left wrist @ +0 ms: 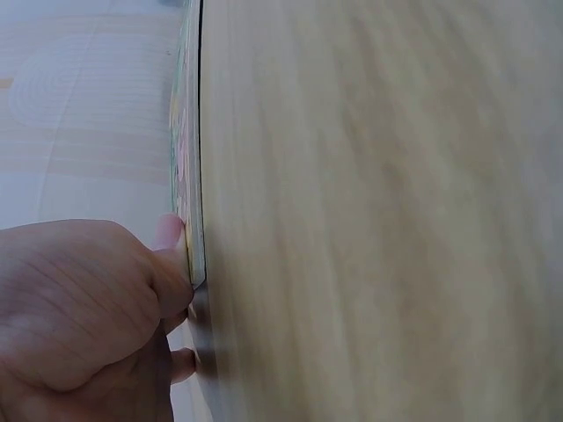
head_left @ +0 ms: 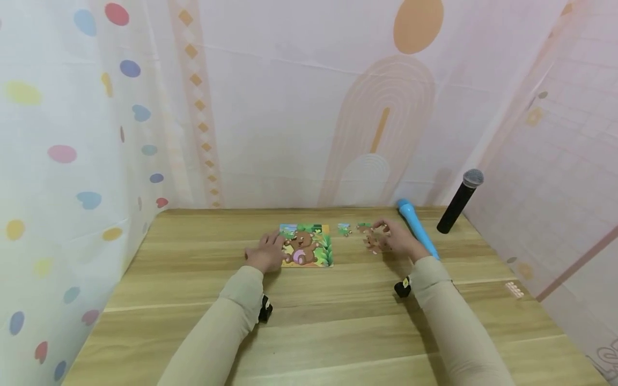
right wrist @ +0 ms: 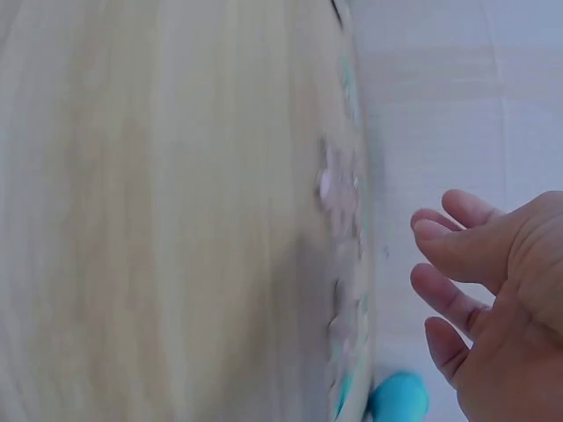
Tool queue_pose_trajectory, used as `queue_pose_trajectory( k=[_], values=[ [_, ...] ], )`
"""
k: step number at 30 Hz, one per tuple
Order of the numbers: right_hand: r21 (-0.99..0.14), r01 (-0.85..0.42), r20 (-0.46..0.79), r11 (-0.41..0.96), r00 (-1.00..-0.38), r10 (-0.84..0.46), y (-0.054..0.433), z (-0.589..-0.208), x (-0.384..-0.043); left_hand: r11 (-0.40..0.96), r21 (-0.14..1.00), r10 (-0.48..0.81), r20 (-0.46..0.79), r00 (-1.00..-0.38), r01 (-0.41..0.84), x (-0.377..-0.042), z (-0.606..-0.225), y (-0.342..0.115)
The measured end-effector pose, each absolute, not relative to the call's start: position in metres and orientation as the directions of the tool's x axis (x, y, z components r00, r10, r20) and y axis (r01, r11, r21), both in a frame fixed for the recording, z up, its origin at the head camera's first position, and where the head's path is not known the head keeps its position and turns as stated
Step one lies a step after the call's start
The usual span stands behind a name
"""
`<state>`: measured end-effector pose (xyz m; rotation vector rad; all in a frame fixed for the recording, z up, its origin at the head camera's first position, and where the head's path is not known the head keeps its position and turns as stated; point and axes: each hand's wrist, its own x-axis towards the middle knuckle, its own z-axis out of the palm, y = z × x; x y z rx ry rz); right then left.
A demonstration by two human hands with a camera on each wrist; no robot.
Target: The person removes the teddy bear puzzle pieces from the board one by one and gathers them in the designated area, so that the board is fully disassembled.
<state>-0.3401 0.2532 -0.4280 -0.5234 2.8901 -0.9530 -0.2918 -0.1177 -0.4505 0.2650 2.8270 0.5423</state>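
Observation:
A jigsaw puzzle (head_left: pixel 309 249) with a brown bear picture lies flat on the wooden table. My left hand (head_left: pixel 266 253) rests at its left edge, partly covering that side; in the left wrist view the thumb (left wrist: pixel 170 230) touches the puzzle's near corner. Right of the puzzle lie loose pieces: a blue-green piece (head_left: pixel 344 229), a green one (head_left: pixel 363 227) and a brown one (head_left: pixel 370 245). Over the rightmost pieces hovers my right hand (head_left: pixel 399 239), partly hiding them. Its fingers are loosely bent, and nothing shows between them in the right wrist view.
A blue microphone (head_left: pixel 418 229) lies just beyond my right hand. Farther right, a black microphone (head_left: pixel 460 202) stands tilted near the table's back corner. A small pale object (head_left: pixel 514 290) sits by the right edge. Patterned cloth (head_left: pixel 270 118) hangs behind the table (head_left: pixel 309 332).

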Motion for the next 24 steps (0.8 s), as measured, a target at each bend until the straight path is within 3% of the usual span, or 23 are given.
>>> queue_pose_trajectory(
  k=[11,17,24],
  values=[
    [-0.531,-0.443,0.083,0.722,-0.875,-0.477,0.173,-0.425,-0.34,0.917,0.382,0.209,-0.214,-0.954,0.115,-0.296,-0.453,-0.121],
    [-0.61,-0.426,-0.034,0.668,-0.828,-0.56,0.114,-0.424,-0.334,0.915,0.383,0.216,-0.206,-0.954,0.125,-0.298,-0.452,-0.125],
    [-0.593,-0.473,-0.092,0.652,-0.764,-0.638,0.078,-0.44,-0.333,0.906,0.413,0.215,-0.259,-0.942,0.093,-0.311,-0.462,-0.129]
  ],
)
